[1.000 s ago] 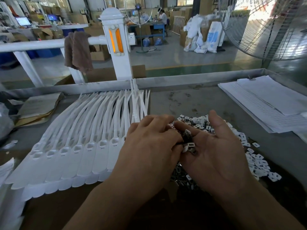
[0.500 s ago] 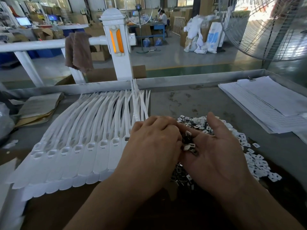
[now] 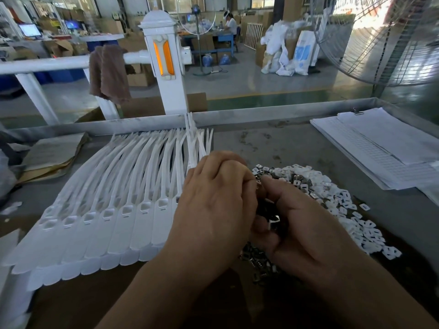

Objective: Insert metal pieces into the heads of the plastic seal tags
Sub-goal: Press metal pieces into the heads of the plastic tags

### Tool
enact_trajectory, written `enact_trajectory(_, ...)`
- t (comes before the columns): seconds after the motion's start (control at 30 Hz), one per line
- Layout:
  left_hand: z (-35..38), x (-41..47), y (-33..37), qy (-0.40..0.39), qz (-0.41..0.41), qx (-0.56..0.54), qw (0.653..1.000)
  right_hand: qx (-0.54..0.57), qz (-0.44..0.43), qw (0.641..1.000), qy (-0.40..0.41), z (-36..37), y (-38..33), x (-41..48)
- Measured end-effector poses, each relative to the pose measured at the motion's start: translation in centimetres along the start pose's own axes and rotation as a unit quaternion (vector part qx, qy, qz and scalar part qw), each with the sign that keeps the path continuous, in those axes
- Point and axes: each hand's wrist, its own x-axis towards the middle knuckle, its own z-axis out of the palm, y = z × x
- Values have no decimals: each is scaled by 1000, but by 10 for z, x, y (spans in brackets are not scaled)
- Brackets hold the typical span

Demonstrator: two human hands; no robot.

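Note:
A fan of white plastic seal tags lies side by side on the left of the table, heads toward me, each head with a square socket. My right hand is cupped palm up and holds a small heap of metal pieces. My left hand curls over that palm, its fingertips pinching among the pieces; what they grip is hidden. More metal pieces lie on the table under my hands.
A pile of small white plastic caps mixed with metal pieces spreads to the right. Stacked papers lie at the far right, a worn brown folder at the far left. A raised metal rim bounds the table's back.
My right hand's fingers have curled up more around the metal pieces, and my left hand's fingers have closed in over them. Both hands stayed in the same place.

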Motion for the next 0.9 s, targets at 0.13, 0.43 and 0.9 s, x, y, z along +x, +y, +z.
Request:
enact_trajectory(0.13,-2,0,3,20,26,13,999,-77,26,996,-34,-1,-4,-5)
enact_trajectory(0.43,-9,-5,3,-22,11,-7,1000,-113,-48,992,-24,2,-6,-8)
enact_trajectory(0.9,-56,-9,-38,-91,-75,59,991,-146,-17,989,-13,-4,3,-1)
